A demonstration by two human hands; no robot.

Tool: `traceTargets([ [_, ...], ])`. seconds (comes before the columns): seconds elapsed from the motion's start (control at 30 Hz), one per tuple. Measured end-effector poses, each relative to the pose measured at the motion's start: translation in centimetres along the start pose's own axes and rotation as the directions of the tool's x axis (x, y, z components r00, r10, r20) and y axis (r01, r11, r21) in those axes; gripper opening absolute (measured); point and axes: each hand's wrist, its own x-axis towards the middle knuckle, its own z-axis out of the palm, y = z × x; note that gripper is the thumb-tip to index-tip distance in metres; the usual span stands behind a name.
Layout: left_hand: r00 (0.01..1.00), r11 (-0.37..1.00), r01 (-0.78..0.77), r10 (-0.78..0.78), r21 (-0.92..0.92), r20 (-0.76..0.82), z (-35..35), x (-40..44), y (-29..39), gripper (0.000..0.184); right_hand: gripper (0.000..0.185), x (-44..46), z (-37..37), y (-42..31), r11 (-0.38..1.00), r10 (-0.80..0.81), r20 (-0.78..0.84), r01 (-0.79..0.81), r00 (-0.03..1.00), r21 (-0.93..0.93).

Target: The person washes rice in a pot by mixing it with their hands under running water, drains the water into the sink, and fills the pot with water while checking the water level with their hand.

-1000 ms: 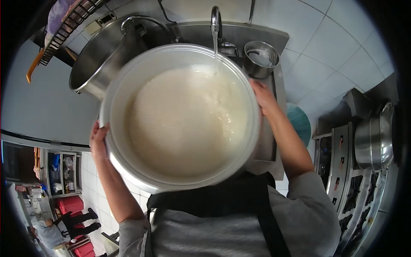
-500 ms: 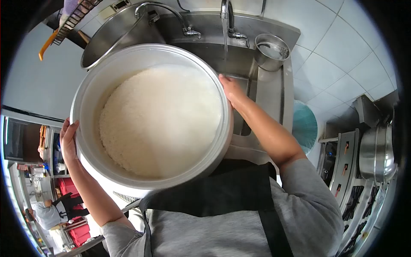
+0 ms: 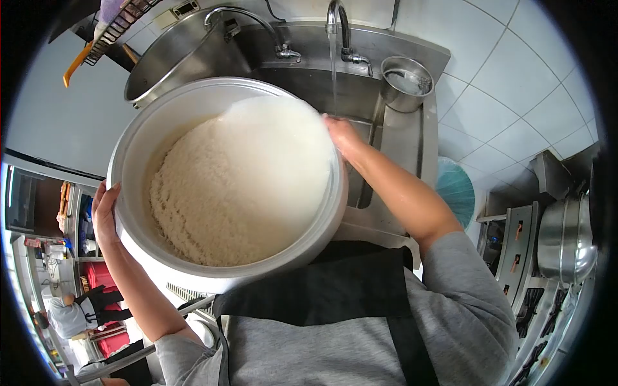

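Note:
A wide pale metal pot (image 3: 138, 222) holds white rice (image 3: 193, 193) under cloudy water (image 3: 283, 161). The water lies deeper toward the upper right, and the rice shows bare at the lower left, so the pot is tilted toward the sink. My left hand (image 3: 105, 206) grips the pot's left rim, fingers curled over it. On the right rim, my right hand (image 3: 342, 136) is closed with its fingertips at the edge. Behind the pot, water runs from a faucet (image 3: 333, 29) into the steel sink (image 3: 302, 90).
A large steel pot (image 3: 183, 61) stands at the back left under a second faucet (image 3: 257, 26). On the sink's right ledge is a small steel pot (image 3: 407, 87). A bin with a greenish liner (image 3: 456, 193) stands right; another person (image 3: 74, 315) is far left.
The pot has tipped further right toward the sink. Water has gathered at the upper right, and more rice shows on the left. Both hands keep their hold.

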Motion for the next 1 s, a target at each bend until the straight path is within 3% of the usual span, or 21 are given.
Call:
traceTargets([
  [0.1, 0.999, 0.999, -0.019, 0.020, -0.029, 0.026, 0.3, -0.4, 0.3, 0.032, 0.040, -1.3, -0.1, -1.5, 0.993, 0.080, -0.056, -0.084, 0.995, -0.082],
  [0.4, 0.996, 0.999, -0.036, 0.036, -0.003, 0.082, 0.6, -0.5, 1.3, 0.031, 0.047, 1.2, -0.8, 1.2, 0.986, 0.085, -0.045, -0.090, 0.995, -0.141],
  [0.7, 0.993, 0.998, -0.050, 0.044, 0.050, 0.110, 0.8, -0.2, 2.0, 0.034, 0.038, 0.7, -1.2, 1.3, 0.974, 0.102, -0.027, -0.106, 0.994, -0.200],
  [0.9, 0.994, 0.996, -0.083, 0.081, 0.027, 0.070, 2.1, -1.3, 2.7, 0.034, 0.051, -2.2, -0.9, -1.4, 0.991, 0.102, 0.039, -0.099, 0.994, -0.086],
  [1.0, 0.996, 0.991, -0.064, 0.057, 0.121, 0.062, 2.0, -1.2, 3.1, 0.033, 0.055, 0.2, -1.5, 1.3, 0.983, 0.116, 0.008, -0.114, 0.993, -0.142],
])
